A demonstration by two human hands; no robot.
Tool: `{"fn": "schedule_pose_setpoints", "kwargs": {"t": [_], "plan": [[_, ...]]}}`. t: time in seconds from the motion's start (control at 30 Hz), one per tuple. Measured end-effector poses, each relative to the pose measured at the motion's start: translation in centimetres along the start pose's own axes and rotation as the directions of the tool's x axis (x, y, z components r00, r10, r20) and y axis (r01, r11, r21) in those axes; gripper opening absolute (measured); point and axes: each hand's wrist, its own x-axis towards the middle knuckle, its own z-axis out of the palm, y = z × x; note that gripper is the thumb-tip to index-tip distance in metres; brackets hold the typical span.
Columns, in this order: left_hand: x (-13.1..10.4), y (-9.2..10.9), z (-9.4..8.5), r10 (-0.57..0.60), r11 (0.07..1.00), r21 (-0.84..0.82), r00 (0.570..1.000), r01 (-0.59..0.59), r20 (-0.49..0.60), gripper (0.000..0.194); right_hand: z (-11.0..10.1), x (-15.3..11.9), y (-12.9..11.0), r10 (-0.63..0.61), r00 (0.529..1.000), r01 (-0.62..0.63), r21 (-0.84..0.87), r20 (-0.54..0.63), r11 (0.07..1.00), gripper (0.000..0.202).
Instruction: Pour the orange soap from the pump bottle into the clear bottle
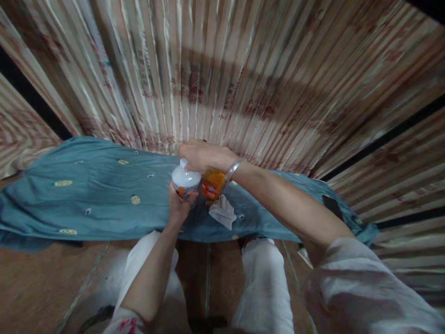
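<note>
In the head view, a white bottle [187,180] with an orange mark on its front stands at the middle of the cloth-covered surface. My left hand [179,204] is wrapped around its lower side, thumb across the front. Over the bottle's narrow top, my right hand [201,155] has its fingers curled; what lies between them is hidden. A bottle of amber liquid with a red label [212,184] is right beside the white one, partly covered by my right wrist. Just in front of it lies a crumpled white tissue [223,212].
A blue-green cloth [104,190] with yellow pineapple prints covers the surface. Toward its right end lies a dark flat object [333,207]. Pleated patterned curtains [222,69] hang close behind, with dark bars at both sides. Below are my knees and a tiled floor [208,278].
</note>
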Motion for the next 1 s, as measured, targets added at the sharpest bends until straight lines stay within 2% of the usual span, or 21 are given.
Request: {"fn": "schedule_pose_setpoints", "kwargs": {"t": [0.2,0.3,0.4,0.5,0.57,0.63,0.67,0.73,0.8,0.9,1.0], "plan": [[0.1,-0.2,0.0,-0.016,1.000,-0.013,1.000,0.016,-0.003,0.083,0.5,0.0,0.2,0.014,0.998,-0.013,0.023,-0.064,1.000,0.039],[0.0,0.2,0.0,-0.009,1.000,-0.015,1.000,0.009,-0.014,0.080,0.8,0.3,0.0,0.016,0.996,-0.016,0.002,-0.085,1.000,0.030],[0.0,0.5,0.0,-0.009,1.000,-0.009,1.000,0.009,-0.021,0.079,0.0,0.3,0.4,-0.002,0.994,0.004,0.023,-0.111,1.000,0.026],[0.0,0.6,-0.1,-0.022,1.000,-0.009,1.000,0.022,-0.008,0.079,-1.2,-0.5,2.6,0.031,0.985,-0.006,0.145,-0.170,0.989,0.025],[0.0,0.5,-0.2,-0.024,1.000,0.004,1.000,0.024,0.002,0.078,-1.3,-1.8,5.0,0.076,0.958,0.019,0.327,-0.277,0.945,0.025],[0.0,0.5,-0.3,-0.032,0.999,0.022,0.999,0.032,0.002,0.076,-0.5,-3.9,7.6,0.162,0.905,0.100,0.565,-0.395,0.819,0.030],[0.0,0.5,-0.4,-0.037,0.999,0.030,0.999,0.037,0.001,0.075,0.4,-5.2,8.8,0.228,0.870,0.151,0.676,-0.436,0.721,0.033],[0.0,0.6,-0.4,-0.035,0.998,0.048,0.999,0.036,-0.002,0.073,2.9,-7.7,10.6,0.399,0.799,0.244,0.849,-0.450,0.469,0.039],[0.0,0.8,-0.5,-0.009,0.996,0.085,1.000,0.010,-0.016,0.069,6.3,-9.9,11.5,0.593,0.720,0.302,0.932,-0.361,0.200,0.043],[0.0,1.1,-0.5,-0.003,0.994,0.113,1.000,0.005,-0.015,0.064,12.2,-11.5,11.9,0.780,0.621,0.303,0.941,-0.075,-0.150,0.049],[0.1,1.0,-0.6,-0.017,0.988,0.152,0.998,0.025,-0.056,0.064,17.8,-11.1,11.8,0.819,0.574,0.281,0.935,0.018,-0.218,0.044]]}}
